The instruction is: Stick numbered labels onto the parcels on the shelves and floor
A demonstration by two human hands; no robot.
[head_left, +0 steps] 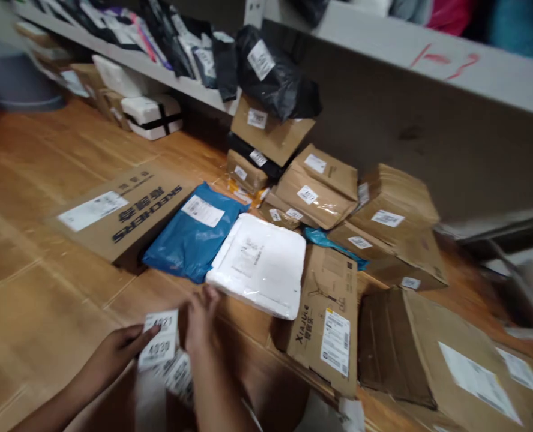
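My left hand (120, 345) pinches a strip of white printed labels (159, 348) between thumb and fingers; numbers 4021 and 4030 show on it. More of the strip, partly curled, hangs below and behind my right forearm. My right hand (200, 315) is just right of the labels, close to the near left corner of a white foam box (260, 264). Its fingers are curled together, and whatever they may hold is hidden. Left of the foam box lies a blue plastic mailer (194, 234) with a white shipping label, touching the box.
A Skechers carton (126, 210) lies at left on the wooden floor (18, 300). A Xiajule carton (325, 318) and a large carton (455, 354) stand at right. Behind are stacked parcels (316, 186), a black bag (275, 78) and a metal shelf (410, 54).
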